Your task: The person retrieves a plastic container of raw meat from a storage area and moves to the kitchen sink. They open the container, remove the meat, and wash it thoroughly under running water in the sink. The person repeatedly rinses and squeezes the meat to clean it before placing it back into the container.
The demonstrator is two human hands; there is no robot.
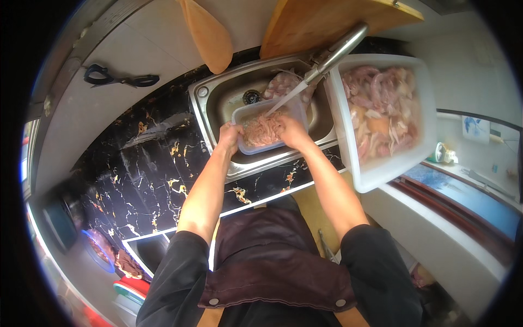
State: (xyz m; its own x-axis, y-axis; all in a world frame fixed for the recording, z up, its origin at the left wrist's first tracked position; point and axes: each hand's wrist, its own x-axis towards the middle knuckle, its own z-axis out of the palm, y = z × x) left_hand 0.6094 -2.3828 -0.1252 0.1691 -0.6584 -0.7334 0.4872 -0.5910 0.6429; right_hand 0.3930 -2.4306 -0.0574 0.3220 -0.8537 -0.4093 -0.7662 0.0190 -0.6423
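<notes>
A clear plastic container (261, 150) is held over the steel sink (222, 102), with pale pink strips of raw meat (263, 130) inside it. My left hand (229, 137) grips its left rim. At the right side, my right hand (293, 133) reaches in, its fingers among the strips and partly hidden. Water (288, 98) runs from the metal faucet (337, 49) into the container. Behind it in the sink lies a mesh or clear bag of pale pieces (282, 83), partly covered, near the drain (251, 97).
A large white tub (355, 171) of raw meat pieces in liquid stands right of the sink. Black-handled scissors (122, 79) hang on the wall at left. An orange cloth or glove (210, 41) and a wooden board (310, 28) are behind the sink. Black marble-patterned counter (155, 163) extends left.
</notes>
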